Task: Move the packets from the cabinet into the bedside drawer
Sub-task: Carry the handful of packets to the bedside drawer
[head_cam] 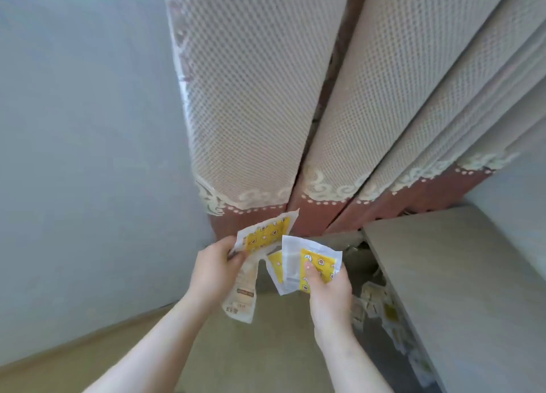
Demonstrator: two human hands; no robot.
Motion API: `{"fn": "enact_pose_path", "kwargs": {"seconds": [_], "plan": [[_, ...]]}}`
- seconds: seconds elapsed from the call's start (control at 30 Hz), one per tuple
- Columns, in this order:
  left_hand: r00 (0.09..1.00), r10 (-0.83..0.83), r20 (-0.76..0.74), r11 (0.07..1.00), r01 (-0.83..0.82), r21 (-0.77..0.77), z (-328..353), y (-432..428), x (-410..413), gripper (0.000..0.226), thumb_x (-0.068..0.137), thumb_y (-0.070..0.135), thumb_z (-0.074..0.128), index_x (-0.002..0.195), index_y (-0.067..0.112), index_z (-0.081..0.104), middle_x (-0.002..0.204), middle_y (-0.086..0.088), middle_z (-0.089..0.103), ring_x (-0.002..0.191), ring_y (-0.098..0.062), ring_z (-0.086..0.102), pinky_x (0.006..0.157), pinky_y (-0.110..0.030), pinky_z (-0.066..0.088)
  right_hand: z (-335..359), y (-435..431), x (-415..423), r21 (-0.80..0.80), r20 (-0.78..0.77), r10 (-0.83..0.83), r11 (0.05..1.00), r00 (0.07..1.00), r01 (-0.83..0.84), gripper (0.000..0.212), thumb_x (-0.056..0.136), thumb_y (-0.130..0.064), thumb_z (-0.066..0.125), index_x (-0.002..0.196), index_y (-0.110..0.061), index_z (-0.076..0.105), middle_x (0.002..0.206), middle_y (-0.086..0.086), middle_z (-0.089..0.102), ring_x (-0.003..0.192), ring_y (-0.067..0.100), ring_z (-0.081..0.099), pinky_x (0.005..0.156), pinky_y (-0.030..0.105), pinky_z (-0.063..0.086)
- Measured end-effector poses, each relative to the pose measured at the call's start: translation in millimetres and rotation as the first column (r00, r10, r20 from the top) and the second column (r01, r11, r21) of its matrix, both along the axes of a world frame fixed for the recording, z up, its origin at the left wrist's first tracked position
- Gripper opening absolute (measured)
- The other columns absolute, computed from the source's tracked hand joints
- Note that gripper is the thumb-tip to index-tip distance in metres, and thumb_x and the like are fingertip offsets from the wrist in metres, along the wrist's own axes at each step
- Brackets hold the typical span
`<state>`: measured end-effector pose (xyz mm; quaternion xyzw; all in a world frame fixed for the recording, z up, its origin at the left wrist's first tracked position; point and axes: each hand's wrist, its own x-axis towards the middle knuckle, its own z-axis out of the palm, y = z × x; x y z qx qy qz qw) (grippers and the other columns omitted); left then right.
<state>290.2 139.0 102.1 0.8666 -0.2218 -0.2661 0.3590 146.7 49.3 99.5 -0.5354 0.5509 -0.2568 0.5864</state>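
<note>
My left hand grips white packets with yellow patterned panels; one of them hangs down below the hand. My right hand holds a small fan of similar packets, thumb pressed on the front one. Both hands are raised in front of me, close together, over the floor. To the right, under the edge of a grey wooden top, several more packets lie in an open space that I cannot make out clearly.
A beige lattice curtain with a reddish-brown hem hangs straight ahead. A pale grey wall fills the left side. Beige floor lies below my arms.
</note>
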Motion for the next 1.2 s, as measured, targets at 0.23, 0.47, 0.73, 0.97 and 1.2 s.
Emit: {"fn": "enact_pose_path", "kwargs": {"seconds": [0.23,0.47,0.73,0.97,1.2], "plan": [[0.92,0.392,-0.006,0.889,-0.381,-0.254,102,98,39,0.015,0.089,0.014,0.056,0.076,0.014,0.062,0.066,0.0,0.06,0.067,-0.016,0.051,0.06,-0.027,0.039,108,56,81,-0.114,0.188,0.278,0.959,0.942,-0.261,0.013,0.089,-0.009,0.062,0.096,-0.02,0.061,0.09,-0.009,0.068,0.086,0.004,0.063,0.073,0.016,0.047],[0.69,0.707,-0.156,0.562,-0.682,-0.468,171,248,81,0.009,0.088,0.012,0.061,0.079,0.013,0.064,0.08,-0.015,0.068,0.072,-0.021,0.057,0.07,-0.037,0.049,184,171,159,-0.135,0.392,0.412,0.91,0.823,-0.391,0.017,0.087,-0.007,0.063,0.083,-0.022,0.058,0.082,-0.012,0.064,0.077,0.002,0.06,0.072,0.015,0.048],[0.39,0.88,-0.27,0.165,-0.785,-0.597,240,443,109,0.02,0.089,0.002,0.059,0.079,0.017,0.065,0.079,-0.002,0.071,0.08,-0.026,0.068,0.078,-0.042,0.054,262,352,240,0.037,0.605,0.487,0.773,0.63,-0.633,0.01,0.09,-0.011,0.059,0.091,-0.021,0.058,0.091,0.0,0.066,0.083,0.02,0.063,0.079,0.039,0.05],[0.162,0.913,-0.375,-0.153,-0.715,-0.682,278,605,96,0.021,0.088,-0.003,0.059,0.08,0.017,0.063,0.083,-0.003,0.07,0.076,-0.02,0.066,0.065,-0.032,0.053,305,527,273,0.181,0.794,0.454,0.457,0.404,-0.871,0.032,0.094,-0.013,0.052,0.125,-0.017,0.052,0.119,0.012,0.063,0.106,0.033,0.062,0.076,0.045,0.052],[0.1,0.824,-0.558,-0.414,-0.565,-0.713,300,724,81,0.022,0.087,-0.011,0.053,0.087,0.01,0.062,0.087,-0.01,0.068,0.078,-0.026,0.064,0.082,-0.044,0.05,317,691,288,0.274,0.779,0.526,0.205,0.342,-0.94,0.007,0.095,-0.013,0.053,0.101,-0.016,0.055,0.104,0.011,0.067,0.095,0.034,0.065,0.07,0.05,0.055]]}}
